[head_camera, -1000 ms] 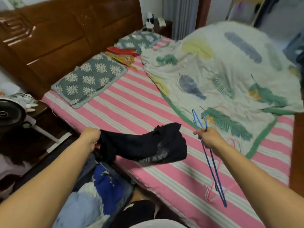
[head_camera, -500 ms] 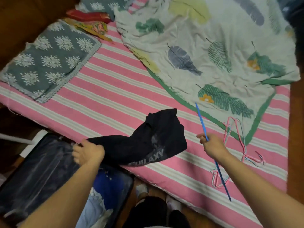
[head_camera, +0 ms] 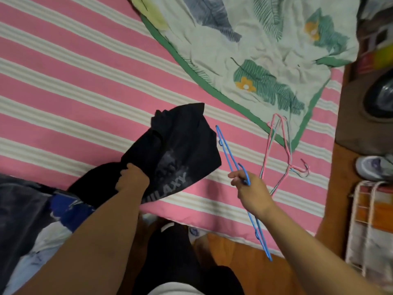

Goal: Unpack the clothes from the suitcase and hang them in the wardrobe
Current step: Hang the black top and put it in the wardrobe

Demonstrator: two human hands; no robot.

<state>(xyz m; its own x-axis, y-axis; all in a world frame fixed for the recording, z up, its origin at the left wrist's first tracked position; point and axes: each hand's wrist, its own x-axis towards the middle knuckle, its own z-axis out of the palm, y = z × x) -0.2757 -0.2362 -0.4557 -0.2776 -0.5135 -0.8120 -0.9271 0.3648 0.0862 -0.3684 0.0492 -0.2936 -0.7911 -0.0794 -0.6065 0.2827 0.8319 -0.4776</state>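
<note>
Head view, looking down over the edge of a bed (head_camera: 85,86) with a pink-and-cream striped sheet; the left hand (head_camera: 133,177) grips a bunched black T-shirt (head_camera: 180,150), its fingers curled into the fabric, the garment lying crumpled on the sheet with part of a pale printed word showing; the right hand (head_camera: 253,192) holds a blue hanger (head_camera: 228,152) near its hook, fingers curled round the wire, one end of the frame pointing toward the shirt and the other slanting down past the bed edge. Likely hazards, judged from this arrangement: the shirt is wadded and its neck opening is not visible, so the hanger may be threaded through a sleeve or catch in a fold; the thin wire, held at one point only, may twist in the hand as fabric drags on it; the spare pink hangers (head_camera: 282,154), lying tangled just beside the right hand and partly on the leaf-print quilt (head_camera: 265,39), may snag the blue hanger's hook. Containers: the open suitcase (head_camera: 19,201) at lower left, beside the bed, holds more clothes, among them a blue garment (head_camera: 68,209) and pale fabric below it; a white wire rack (head_camera: 365,220) at lower right holds folded cloth, not clearly identifiable; the wardrobe is not in view.
</note>
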